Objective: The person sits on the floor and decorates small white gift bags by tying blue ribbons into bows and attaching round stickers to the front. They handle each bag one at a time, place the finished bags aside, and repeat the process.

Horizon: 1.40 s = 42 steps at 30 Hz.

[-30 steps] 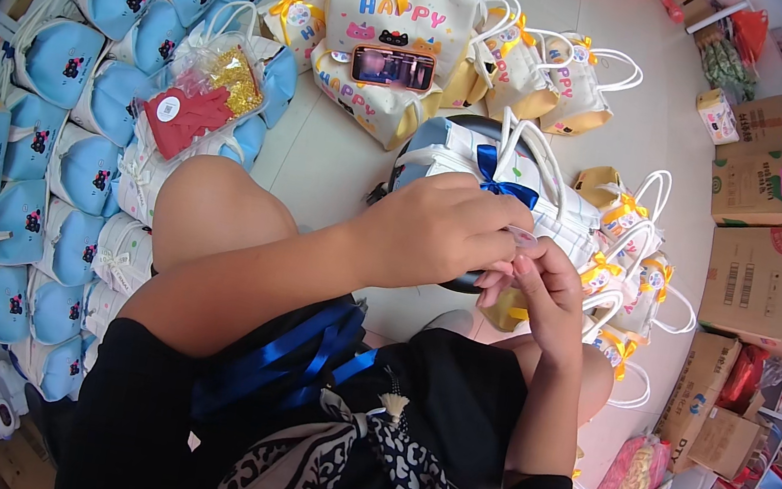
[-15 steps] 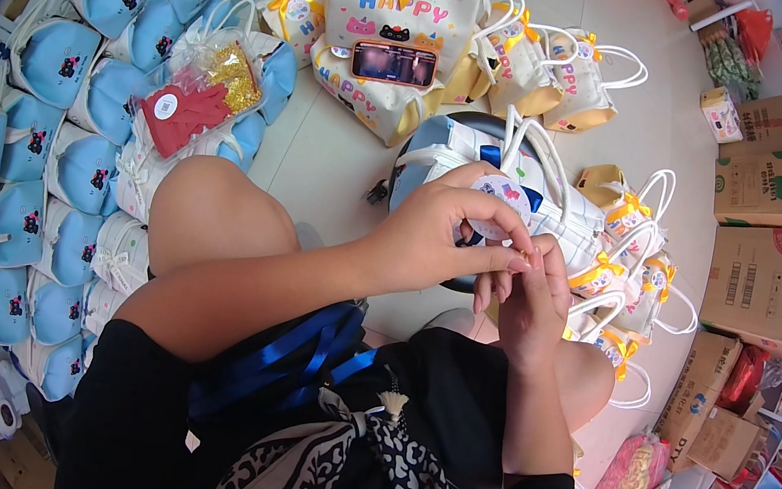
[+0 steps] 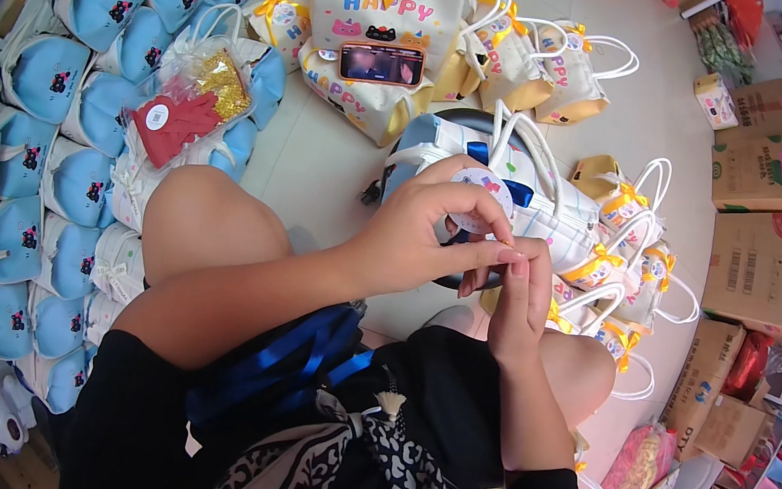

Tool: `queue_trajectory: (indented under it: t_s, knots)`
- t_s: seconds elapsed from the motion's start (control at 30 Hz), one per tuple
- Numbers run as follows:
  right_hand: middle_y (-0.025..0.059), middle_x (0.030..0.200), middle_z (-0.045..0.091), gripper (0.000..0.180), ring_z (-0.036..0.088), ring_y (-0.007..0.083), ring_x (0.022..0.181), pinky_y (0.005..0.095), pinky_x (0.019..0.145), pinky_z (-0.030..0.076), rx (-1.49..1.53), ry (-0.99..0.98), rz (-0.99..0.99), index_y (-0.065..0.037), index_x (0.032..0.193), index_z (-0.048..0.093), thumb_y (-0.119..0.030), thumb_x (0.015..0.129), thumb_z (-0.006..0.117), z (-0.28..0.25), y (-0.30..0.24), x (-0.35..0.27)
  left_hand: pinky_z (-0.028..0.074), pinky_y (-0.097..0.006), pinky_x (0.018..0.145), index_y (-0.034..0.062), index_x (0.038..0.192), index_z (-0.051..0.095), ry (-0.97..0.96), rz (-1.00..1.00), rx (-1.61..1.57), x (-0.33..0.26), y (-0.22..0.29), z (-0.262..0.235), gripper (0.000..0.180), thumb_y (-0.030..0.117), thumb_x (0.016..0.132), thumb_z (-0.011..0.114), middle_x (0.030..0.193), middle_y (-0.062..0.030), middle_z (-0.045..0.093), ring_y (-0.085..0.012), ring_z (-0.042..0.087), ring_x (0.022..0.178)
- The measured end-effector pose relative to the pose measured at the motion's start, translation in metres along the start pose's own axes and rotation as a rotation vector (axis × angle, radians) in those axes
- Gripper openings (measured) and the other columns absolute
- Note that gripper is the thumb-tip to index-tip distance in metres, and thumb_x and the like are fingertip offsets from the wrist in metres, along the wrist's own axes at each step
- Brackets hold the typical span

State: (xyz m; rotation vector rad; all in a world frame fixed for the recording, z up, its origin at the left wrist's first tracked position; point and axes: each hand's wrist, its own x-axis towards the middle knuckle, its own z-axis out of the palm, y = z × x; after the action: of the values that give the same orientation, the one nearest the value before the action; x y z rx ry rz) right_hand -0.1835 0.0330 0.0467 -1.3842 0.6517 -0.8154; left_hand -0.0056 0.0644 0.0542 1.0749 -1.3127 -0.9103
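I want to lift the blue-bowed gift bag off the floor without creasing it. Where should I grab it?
Take the white rope handles from above. They arch free over the gift bag top, beyond the blue bow, while the left hand and right hand crowd its near side.

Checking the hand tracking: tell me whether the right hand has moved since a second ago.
Yes. The right hand has risen slightly, from beside the left hand low at the blue-ribboned bag, so its fingertips now meet the left's.
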Motion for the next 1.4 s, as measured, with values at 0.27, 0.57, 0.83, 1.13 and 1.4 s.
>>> queue_trajectory:
  t_s: [0.27,0.57,0.83,1.13,1.4]
  knots:
    - [0.0054,0.069,0.046,0.027,0.044,0.0163,0.053,0.0274,0.053,0.043,0.305,-0.065,0.091,-0.006,0.098,0.046,-0.032,0.106,0.046,-0.004,-0.004,0.003,0.043,-0.035,0.097,0.0094,0.093,0.075,0.011,0.036,-0.084,-0.001,-0.005,0.004,0.014,0.018,0.083,0.079,0.09,-0.0022,0.071,-0.0176,0.056,0.103]
    - [-0.0003,0.065,0.037,0.031,0.047,0.0137,0.058,0.0265,0.057,0.041,0.257,-0.154,0.08,-0.006,0.096,0.048,-0.034,0.108,0.043,-0.01,-0.001,0.001,0.044,-0.03,0.088,0.0099,0.096,0.074,-0.089,-0.018,-0.146,0.0,-0.009,0.0,0.014,0.016,0.085,0.077,0.094,-0.0009,0.07,-0.0167,0.051,0.1]
    - [0.0055,0.077,0.054,0.02,0.053,0.0126,0.063,0.0262,0.062,0.048,0.125,-0.099,-0.038,-0.001,0.101,0.057,-0.018,0.107,0.049,-0.011,0.001,0.001,0.046,-0.032,0.093,0.0082,0.111,0.072,-0.017,0.019,-0.169,0.002,-0.006,0.002,0.02,0.016,0.092,0.069,0.102,-0.0049,0.069,-0.02,0.055,0.109]
    - [0.0112,0.097,0.063,0.016,0.065,0.0167,0.075,0.0284,0.07,0.052,-0.395,-0.04,-0.329,0.002,0.1,0.064,-0.008,0.103,0.052,-0.013,0.002,0.008,0.05,-0.028,0.089,0.0031,0.127,0.06,0.011,-0.084,-0.264,0.0,-0.003,0.006,0.028,0.005,0.099,0.061,0.111,-0.0079,0.067,-0.0123,0.063,0.102]
    - [0.01,0.089,0.064,0.009,0.061,0.0149,0.075,0.0262,0.067,0.048,-0.397,0.097,-0.354,0.003,0.093,0.066,0.002,0.096,0.057,-0.019,-0.002,0.011,0.053,-0.024,0.084,-0.0007,0.123,0.055,-0.016,-0.16,-0.318,-0.002,-0.012,0.007,0.031,0.007,0.096,0.068,0.108,-0.0068,0.065,-0.0099,0.064,0.099]
